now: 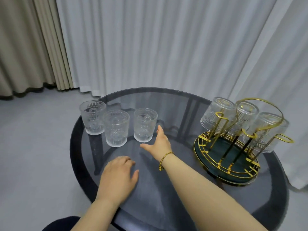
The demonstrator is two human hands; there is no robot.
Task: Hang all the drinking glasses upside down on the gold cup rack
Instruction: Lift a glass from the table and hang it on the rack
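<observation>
A: Take the gold cup rack [233,147] as the landmark. What does it carry?

B: Three drinking glasses, all upside down on its prongs: one at the rack's left [215,114], one at the back middle [246,110], one on the right [265,130]. The rack stands in a round dark green tray [215,174] with gold wire edging, at the right side of the round smoked-glass table [166,205]. At least two looped prongs at the front stand bare.

A: And the glasses not on it?

B: Three more, well left of the rack, upright on the table, mouths up, nothing visible inside them (they are clear, embossed tumblers). The one nearest the rack [145,125] stands alone; the middle glass [116,128] and the farthest one [92,117] overlap in view, so I cannot tell if they touch.

A: The hands?

B: The right hand [160,142], with a braided bracelet [164,159] at the wrist, reaches out between the rack and the nearest upright glass. Its grip is spread, thumb held wide, fingertips just beside that glass; whether they touch it I cannot tell. It holds nothing.

A: The left?

B: The left hand [119,178] lies palm down on the table, farther left of the rack and nearer the person, fingers loosely together, gripping nothing.
</observation>
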